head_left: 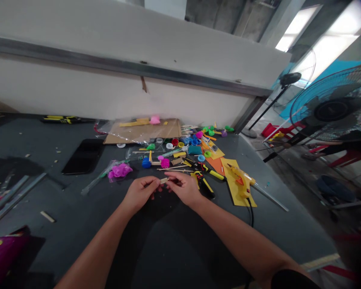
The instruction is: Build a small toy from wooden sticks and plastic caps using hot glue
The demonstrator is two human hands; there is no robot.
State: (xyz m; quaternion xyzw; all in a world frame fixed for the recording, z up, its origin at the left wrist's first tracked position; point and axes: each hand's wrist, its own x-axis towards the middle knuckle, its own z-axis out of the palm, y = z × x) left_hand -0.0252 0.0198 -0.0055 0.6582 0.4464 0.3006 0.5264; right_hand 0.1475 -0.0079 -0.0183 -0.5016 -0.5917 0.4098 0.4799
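A small pale wooden piece point(164, 181) is held between my two hands over the dark table. My left hand point(142, 193) pinches its left end between thumb and fingers. At its right end, my right hand point(184, 188) closes its fingertips on it. Just beyond my hands lie thin wooden sticks point(176, 169), a magenta cap point(165, 163) and a blue cap point(146, 162) beside a small stick assembly. Purple clay point(119, 171) sits to the left of my left hand. Yellow-black pliers point(207, 186) rest right of my right hand.
A yellow glue gun point(243, 186) lies on yellow sheets at the right, its cord running toward me. A black phone point(82, 156) is on the left. Cardboard point(142, 132) lies against the back panel. A fan point(332, 110) stands beyond the table's right edge.
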